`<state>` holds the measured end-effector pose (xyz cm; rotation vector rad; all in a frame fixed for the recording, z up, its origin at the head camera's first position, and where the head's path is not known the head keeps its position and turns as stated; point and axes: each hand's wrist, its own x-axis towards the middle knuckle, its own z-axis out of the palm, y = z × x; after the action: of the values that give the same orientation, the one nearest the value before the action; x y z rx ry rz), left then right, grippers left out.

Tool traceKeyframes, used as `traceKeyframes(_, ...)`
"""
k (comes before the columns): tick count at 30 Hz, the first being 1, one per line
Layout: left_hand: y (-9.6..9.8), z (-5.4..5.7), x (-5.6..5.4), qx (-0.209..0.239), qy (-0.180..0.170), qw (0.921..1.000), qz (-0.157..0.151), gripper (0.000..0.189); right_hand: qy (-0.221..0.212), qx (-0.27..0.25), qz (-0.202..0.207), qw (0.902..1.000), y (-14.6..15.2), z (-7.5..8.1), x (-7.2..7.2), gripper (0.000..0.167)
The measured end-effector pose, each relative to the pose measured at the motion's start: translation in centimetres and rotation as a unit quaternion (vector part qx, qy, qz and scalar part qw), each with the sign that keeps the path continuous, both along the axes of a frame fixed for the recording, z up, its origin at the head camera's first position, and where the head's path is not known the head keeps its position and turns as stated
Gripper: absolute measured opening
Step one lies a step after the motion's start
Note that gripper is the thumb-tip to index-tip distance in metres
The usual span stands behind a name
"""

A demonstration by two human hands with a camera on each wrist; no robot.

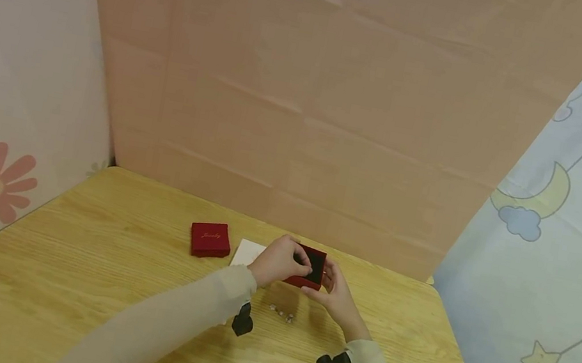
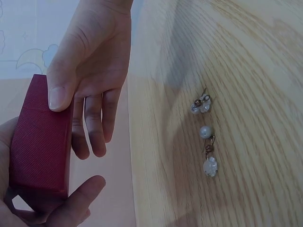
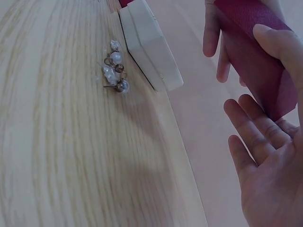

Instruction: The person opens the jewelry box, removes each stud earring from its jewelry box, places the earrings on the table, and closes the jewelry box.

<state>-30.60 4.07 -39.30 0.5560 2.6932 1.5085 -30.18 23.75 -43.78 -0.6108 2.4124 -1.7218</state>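
A red box base [image 1: 316, 264] with a dark inside is held up over the table between both hands. My left hand [image 1: 277, 261] comes over its left side, with bent fingertips against the dark inside and another finger [image 2: 80, 202] under the near corner. My right hand [image 1: 338, 300] grips the right side, its thumb [image 2: 57, 97] pressed on the red outer wall and the other fingers [image 3: 255, 132] behind. On the wood below lie earrings [image 1: 281, 314] with white pearls and clear flower-shaped beads [image 2: 210, 166].
A red lid [image 1: 211, 239] with gold lettering lies on the wooden table [image 1: 76, 273] at the left. A white box [image 3: 150, 49] stands beside it, partly hidden behind my left hand in the head view. A peach cloth [image 1: 306, 93] hangs along the table's far edge.
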Motion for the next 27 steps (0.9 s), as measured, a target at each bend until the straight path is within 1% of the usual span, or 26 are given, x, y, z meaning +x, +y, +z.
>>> traceKeyframes(4,0.05,-0.06,-0.03,-0.003,0.001,0.9999,0.012,0.008,-0.002,0.002,-0.004,1.0,0.03,0.05,0.02,0.079)
traceKeyframes(8,0.01,-0.06,-0.08,0.001,0.003,0.9999,0.015,0.008,-0.001,0.001,-0.005,1.0,0.02,0.11,-0.02,0.08)
traceKeyframes(13,-0.11,0.06,-0.01,0.016,0.009,0.9997,0.015,0.007,0.005,-0.013,0.001,0.9999,0.05,0.06,-0.09,0.079)
traceKeyframes(16,-0.2,0.22,0.11,0.022,0.011,0.9996,0.017,0.007,0.008,-0.011,0.001,0.9999,0.09,0.21,-0.08,0.079)
traceKeyframes(22,-0.5,0.61,0.22,0.052,-0.002,0.9984,0.023,0.007,0.007,-0.003,-0.013,0.9999,0.31,0.29,-0.14,0.078)
traceKeyframes(24,-0.65,0.69,0.15,0.05,0.001,0.9984,0.025,0.007,0.007,-0.004,-0.015,0.9999,0.41,0.28,-0.14,0.078)
traceKeyframes(27,-0.92,0.79,0.04,0.037,0.009,0.9989,0.027,0.008,0.004,-0.006,-0.014,0.9999,0.55,0.32,-0.12,0.077)
